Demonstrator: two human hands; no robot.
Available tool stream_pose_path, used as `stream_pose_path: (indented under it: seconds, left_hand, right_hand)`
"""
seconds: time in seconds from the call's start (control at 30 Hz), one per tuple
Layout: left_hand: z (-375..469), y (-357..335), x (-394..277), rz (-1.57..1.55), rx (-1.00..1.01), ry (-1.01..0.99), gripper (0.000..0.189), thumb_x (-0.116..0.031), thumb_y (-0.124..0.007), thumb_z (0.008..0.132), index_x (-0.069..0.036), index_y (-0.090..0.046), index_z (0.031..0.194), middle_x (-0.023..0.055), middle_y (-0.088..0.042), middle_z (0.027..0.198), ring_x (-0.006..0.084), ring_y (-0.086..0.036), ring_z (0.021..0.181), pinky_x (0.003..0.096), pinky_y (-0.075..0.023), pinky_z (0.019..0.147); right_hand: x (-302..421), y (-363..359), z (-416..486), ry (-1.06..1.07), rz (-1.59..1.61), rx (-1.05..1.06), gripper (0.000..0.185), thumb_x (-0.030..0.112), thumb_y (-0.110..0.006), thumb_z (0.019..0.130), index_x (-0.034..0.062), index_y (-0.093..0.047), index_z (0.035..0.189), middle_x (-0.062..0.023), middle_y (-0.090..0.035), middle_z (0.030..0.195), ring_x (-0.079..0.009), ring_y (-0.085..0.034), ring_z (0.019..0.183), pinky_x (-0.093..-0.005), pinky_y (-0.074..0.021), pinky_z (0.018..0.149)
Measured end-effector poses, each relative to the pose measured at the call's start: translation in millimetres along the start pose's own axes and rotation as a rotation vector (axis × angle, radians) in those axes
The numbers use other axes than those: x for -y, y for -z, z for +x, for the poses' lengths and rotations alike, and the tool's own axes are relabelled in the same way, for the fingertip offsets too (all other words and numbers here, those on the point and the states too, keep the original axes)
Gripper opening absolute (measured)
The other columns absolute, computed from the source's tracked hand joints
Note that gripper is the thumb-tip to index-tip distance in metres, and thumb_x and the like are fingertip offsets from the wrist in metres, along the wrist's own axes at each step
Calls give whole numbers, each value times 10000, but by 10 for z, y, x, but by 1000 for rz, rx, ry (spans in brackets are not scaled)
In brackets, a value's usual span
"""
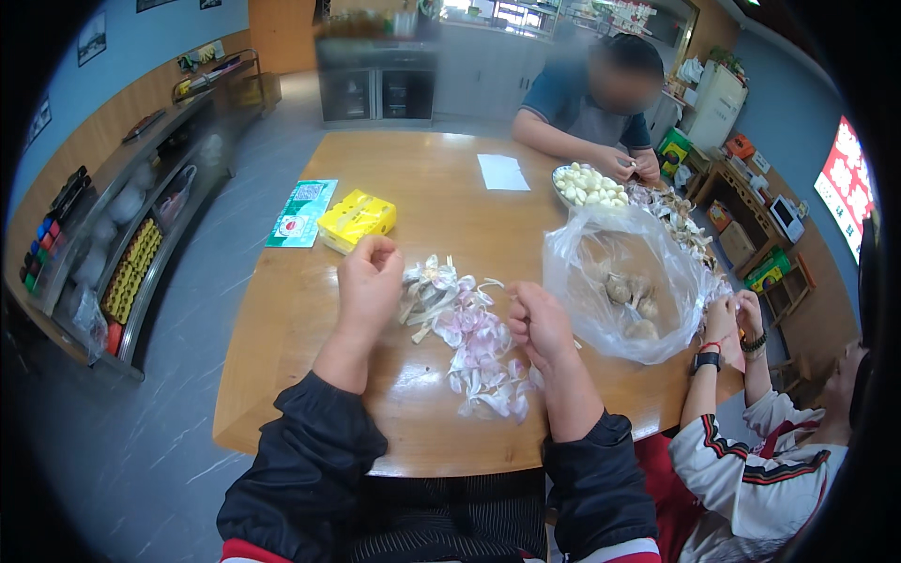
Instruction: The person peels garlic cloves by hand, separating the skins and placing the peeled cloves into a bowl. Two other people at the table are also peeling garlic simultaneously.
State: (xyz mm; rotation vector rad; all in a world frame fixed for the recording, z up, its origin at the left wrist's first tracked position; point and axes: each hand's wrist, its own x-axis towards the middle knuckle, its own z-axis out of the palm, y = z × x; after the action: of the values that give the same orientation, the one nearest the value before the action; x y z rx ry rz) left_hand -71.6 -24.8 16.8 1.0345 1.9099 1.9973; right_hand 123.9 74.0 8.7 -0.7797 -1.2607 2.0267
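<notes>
My left hand (pixel 371 281) is loosely curled above the table, just in front of a yellow packet of tissues (pixel 357 219). Whether anything small sits between its fingers cannot be made out. Opposite it, my right hand (pixel 540 322) has its fingers bent inward, hiding what they may hold; a pale dry strip of garlic stalk (pixel 493 283) shows by its fingertips. Between the hands spreads a pile of white and pinkish garlic skins (pixel 479 331). Beyond my right hand, an open clear plastic bag (pixel 563 264) contains several whole garlic bulbs (pixel 631 290).
A bowl (pixel 559 188) of peeled garlic cloves (pixel 588 184) stands near a person (pixel 584 105) across the wooden table (pixel 415 169). More skins (pixel 676 214) line the right edge, where another person's hands (pixel 732 317) work. White paper (pixel 503 172) and a green printed card (pixel 303 213) lie farther back.
</notes>
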Motion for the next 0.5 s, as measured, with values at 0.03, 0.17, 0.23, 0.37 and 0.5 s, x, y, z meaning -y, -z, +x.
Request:
stream_pose_path:
  seconds: [0.03,0.17,0.23,0.37,0.5]
  left_hand:
    - [-12,-24,69,105,5,-39,143,-78,-569,705,8,-540,815,67,-549,662,157,-519,578,261,-434,556]
    - [-128,-137,233,611,93,-356,252,-131,-561,687,27,-530,881,175,-547,899,308,-527,806,364,-426,730]
    - [-160,-121,329,575,141,-238,305,-139,-571,679,24,-520,932,196,-523,966,325,-504,891,378,-403,788]
    - [-149,-159,318,534,207,-163,352,-144,-588,668,25,-512,966,196,-537,945,324,-522,881,366,-414,785]
    - [-179,-203,261,579,194,-217,393,-182,-597,666,9,-498,995,200,-486,1039,337,-456,983,388,-377,828]
  right_hand:
    - [24,-27,-35,27,-7,-21,156,181,-447,843,54,-501,916,29,-403,589,-53,-363,461,-174,-248,368]
    - [425,-142,-326,282,-52,-137,187,219,-446,860,49,-515,896,44,-375,564,-34,-328,437,-163,-229,363]
    - [827,-183,-531,595,-3,-196,205,233,-441,870,43,-513,900,57,-365,557,-20,-308,429,-159,-221,359]
    - [1229,-224,-740,752,76,-153,197,211,-437,874,34,-515,903,70,-343,543,-3,-284,429,-153,-206,363]
    - [911,-296,-571,327,-322,-56,120,154,-506,832,42,-547,840,45,-406,561,-22,-297,411,-161,-197,355]
